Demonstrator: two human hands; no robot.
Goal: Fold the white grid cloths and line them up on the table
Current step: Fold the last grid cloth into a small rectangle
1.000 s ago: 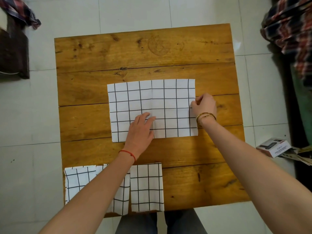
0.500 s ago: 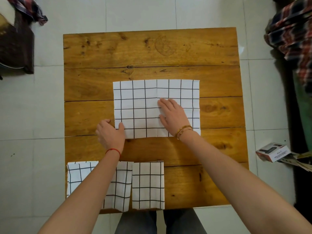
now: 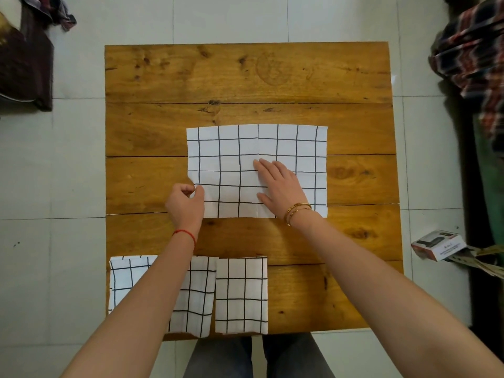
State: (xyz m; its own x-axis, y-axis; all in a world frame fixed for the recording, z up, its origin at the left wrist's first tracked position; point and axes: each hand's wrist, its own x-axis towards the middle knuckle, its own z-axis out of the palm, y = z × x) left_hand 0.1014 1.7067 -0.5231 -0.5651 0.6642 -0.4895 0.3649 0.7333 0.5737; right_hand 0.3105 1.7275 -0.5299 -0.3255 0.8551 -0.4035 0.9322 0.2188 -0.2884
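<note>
Where half a second ago the left hand (image 3: 185,207) lay just short of the cloth's near-left corner, it now pinches the left edge of the unfolded grid cloth (image 3: 231,148) between thumb and curled fingers. The right hand (image 3: 281,188) is as before, flat and straight-fingered, pressing the cloth's middle at the centre of the wooden table (image 3: 245,75). Three folded cloths (image 3: 241,294) line the near edge. A small box (image 3: 437,245) on the floor carries print too small to read.
</note>
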